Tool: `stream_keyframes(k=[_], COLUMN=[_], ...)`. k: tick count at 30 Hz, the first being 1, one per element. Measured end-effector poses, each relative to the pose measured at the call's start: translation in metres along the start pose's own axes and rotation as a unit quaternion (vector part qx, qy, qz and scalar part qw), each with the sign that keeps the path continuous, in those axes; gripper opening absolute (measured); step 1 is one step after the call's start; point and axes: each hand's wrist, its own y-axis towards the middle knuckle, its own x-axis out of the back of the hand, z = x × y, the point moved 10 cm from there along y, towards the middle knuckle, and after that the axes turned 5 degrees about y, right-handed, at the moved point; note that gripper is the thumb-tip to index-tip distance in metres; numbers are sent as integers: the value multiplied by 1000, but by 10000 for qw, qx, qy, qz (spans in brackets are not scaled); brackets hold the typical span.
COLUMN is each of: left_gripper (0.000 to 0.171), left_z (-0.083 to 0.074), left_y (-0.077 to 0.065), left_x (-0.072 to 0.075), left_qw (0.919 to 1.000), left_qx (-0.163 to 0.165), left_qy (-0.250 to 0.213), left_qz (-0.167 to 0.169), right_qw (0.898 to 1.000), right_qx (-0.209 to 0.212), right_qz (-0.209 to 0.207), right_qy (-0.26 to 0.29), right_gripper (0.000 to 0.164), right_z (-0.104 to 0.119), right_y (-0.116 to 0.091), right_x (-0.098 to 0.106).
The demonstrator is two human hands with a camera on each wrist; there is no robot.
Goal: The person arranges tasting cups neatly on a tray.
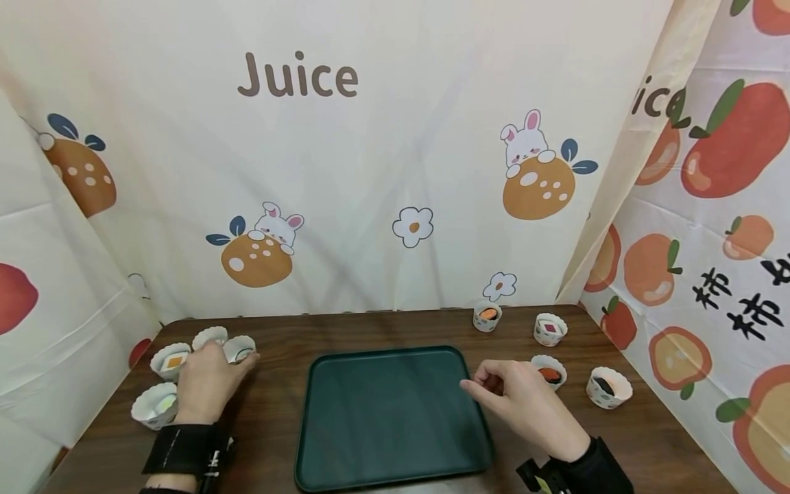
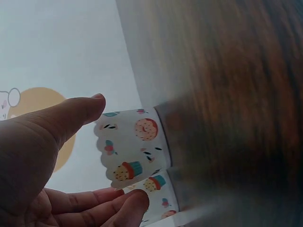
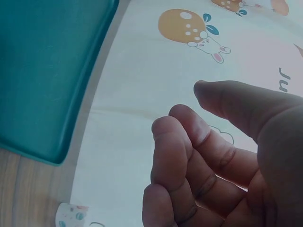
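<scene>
My left hand (image 1: 211, 384) is at a cluster of paper cups on the table's left. Its thumb and fingers are spread about the mouth of a cupcake-print paper cup (image 2: 130, 146) with a scalloped rim; whether they touch it cannot be told. In the head view, this cup (image 1: 239, 344) shows a dark-edged piece inside. Above the right edge of a dark green tray (image 1: 395, 418) hovers my right hand (image 1: 524, 401), its fingers loosely curled and holding nothing.
Other left cups (image 1: 151, 412) hold small sushi-like pieces. On the right stand several similar cups, including one with an orange-topped piece (image 1: 487, 313) and one with a black-and-white piece (image 1: 605, 385). Behind the wooden table (image 1: 271, 405) hangs a printed curtain (image 1: 370, 171).
</scene>
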Motion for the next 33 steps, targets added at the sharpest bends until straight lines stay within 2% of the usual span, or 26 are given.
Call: stream_keyframes(k=[14, 23, 27, 33], left_gripper=[81, 63, 61, 61], left_z=[13, 10, 9, 6], left_y=[9, 6, 7, 9], left_x=[-5, -7, -9, -8], left_qw=[9983, 9999, 10000, 9997], left_qx=[477, 72, 53, 22], left_qy=[77, -17, -11, -20], left_qz=[338, -72, 19, 234], right_qw=[9998, 9996, 9994, 9998], right_qx=[-110, -211, -287, -150], right_qz=[-15, -22, -22, 24], right_qy=[159, 174, 167, 133], right_gripper=[25, 24, 22, 26], right_z=[7, 3, 0, 1], right_y=[11, 10, 10, 10], right_x=[0, 1, 1, 1])
